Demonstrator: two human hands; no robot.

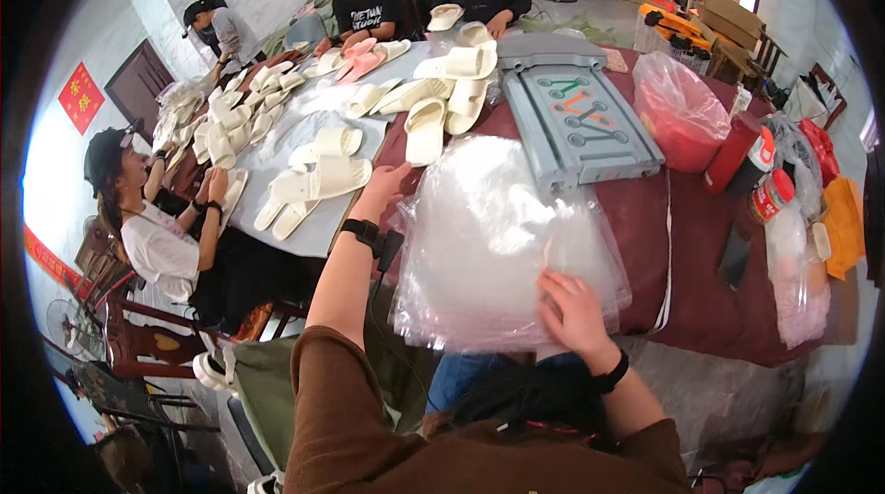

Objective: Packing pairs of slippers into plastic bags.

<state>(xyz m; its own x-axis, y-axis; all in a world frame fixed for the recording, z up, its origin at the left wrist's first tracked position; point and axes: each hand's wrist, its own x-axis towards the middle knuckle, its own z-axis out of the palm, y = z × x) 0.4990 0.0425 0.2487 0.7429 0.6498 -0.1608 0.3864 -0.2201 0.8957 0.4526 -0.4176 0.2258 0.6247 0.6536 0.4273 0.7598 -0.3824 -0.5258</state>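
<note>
My left hand [385,184] reaches over the table between a cream slide slipper [424,130] and a pair of cream slippers [336,177]. Its fingers stretch forward and I see nothing held in them. Whether the fingertips touch the nearer slipper I cannot tell. My right hand [575,308] lies with fingers extended on the lower right part of a stack of clear plastic bags [489,245]. The stack sits at the table's near edge, right in front of me. A dark band circles each wrist.
A grey plastic folding stool [581,116] lies beyond the bags. To its right stand a red tub [678,139] covered with plastic, a red bottle [733,153] and a red-lidded jar [772,194]. Slippers pile up [221,125] at the left, where several people work around the table.
</note>
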